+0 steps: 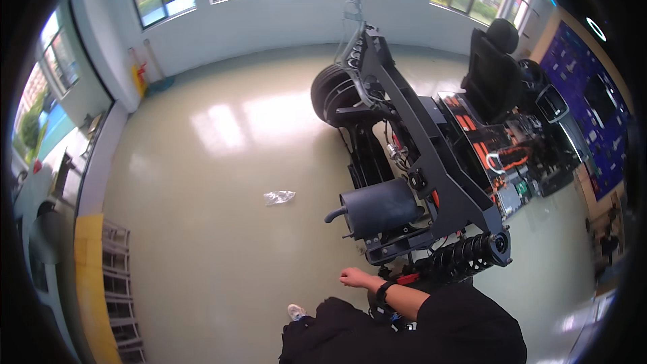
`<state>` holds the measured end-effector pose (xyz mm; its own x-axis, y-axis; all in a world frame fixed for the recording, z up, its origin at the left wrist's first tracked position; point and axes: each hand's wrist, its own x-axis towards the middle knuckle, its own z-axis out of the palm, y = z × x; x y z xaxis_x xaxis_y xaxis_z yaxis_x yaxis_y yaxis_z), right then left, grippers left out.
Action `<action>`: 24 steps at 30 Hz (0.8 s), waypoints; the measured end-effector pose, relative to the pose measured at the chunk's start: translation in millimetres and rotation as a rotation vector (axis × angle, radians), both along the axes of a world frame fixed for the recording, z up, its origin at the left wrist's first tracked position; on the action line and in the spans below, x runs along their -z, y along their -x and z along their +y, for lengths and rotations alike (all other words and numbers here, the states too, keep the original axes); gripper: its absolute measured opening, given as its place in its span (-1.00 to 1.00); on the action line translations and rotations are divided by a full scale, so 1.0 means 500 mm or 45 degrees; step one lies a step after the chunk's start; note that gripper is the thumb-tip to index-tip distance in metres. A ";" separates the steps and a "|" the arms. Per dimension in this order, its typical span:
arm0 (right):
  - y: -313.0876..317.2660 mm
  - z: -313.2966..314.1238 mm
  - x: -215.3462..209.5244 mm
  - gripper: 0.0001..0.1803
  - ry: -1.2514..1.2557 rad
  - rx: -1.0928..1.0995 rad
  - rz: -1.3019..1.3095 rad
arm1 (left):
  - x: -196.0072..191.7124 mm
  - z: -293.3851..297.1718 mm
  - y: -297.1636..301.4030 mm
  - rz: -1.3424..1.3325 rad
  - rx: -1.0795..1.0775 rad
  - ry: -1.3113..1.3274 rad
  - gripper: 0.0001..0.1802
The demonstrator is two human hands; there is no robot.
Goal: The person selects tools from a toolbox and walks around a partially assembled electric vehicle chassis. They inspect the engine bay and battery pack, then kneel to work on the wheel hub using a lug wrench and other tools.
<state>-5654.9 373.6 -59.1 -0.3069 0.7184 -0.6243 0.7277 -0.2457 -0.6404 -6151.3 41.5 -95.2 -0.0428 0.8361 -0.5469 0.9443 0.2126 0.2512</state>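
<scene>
My right hand [354,276] reaches leftward from a black sleeve, with a dark watch [384,291] on its wrist. Its fingers look curled and nothing shows in them. It hovers just below a black vehicle chassis frame [431,155], near a black cylinder [381,207] and a coil spring strut [468,253]. A red part [408,278] lies beside my forearm. My left hand is out of view. My black trousers [337,330] and a white shoe [295,311] show at the bottom.
The chassis carries a tyre [331,93], a black seat [495,67] and orange cables [502,155]. A crumpled clear wrapper [279,197] lies on the pale floor. A yellow-edged metal rack [111,276] stands at the left. Windows line the far wall.
</scene>
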 end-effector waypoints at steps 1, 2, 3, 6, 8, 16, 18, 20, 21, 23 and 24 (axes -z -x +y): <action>-0.010 0.014 0.011 -0.68 0.025 0.048 -0.034 | 0.017 0.097 0.083 0.091 0.145 -0.069 -0.66; -0.024 0.029 0.017 -0.69 0.043 0.090 -0.072 | 0.026 0.246 0.144 0.051 -0.095 0.109 -0.64; -0.038 0.042 0.020 -0.70 0.090 0.255 -0.081 | 0.030 0.397 0.199 0.037 -0.346 0.269 -0.61; -0.069 0.049 0.042 -0.73 0.229 0.655 -0.074 | 0.057 0.817 0.271 -0.244 -0.527 -0.269 -0.64; -0.075 0.067 0.072 -0.74 0.340 0.752 -0.191 | -0.045 1.099 0.195 -0.402 -0.503 -0.250 -0.60; -0.019 0.624 0.105 -0.73 -0.022 0.493 -0.398 | -0.037 1.634 0.139 -0.483 -0.095 -0.098 -0.68; 0.043 0.850 0.004 -0.71 -0.002 0.748 -0.136 | -0.087 1.677 0.148 -0.306 0.093 -0.065 -0.55; 0.084 1.057 -0.056 -0.68 -0.069 0.691 0.013 | -0.094 1.708 0.176 -0.253 -0.068 0.278 -0.51; 0.104 1.163 -0.089 -0.68 -0.185 0.607 0.009 | -0.088 1.759 0.195 -0.219 -0.154 0.432 -0.49; 0.122 1.339 -0.139 -0.69 -0.313 0.564 0.037 | -0.075 1.870 0.226 -0.170 -0.270 0.654 -0.46; 0.128 1.418 -0.153 -0.70 -0.322 0.605 0.072 | -0.070 1.940 0.235 -0.204 -0.265 0.661 -0.45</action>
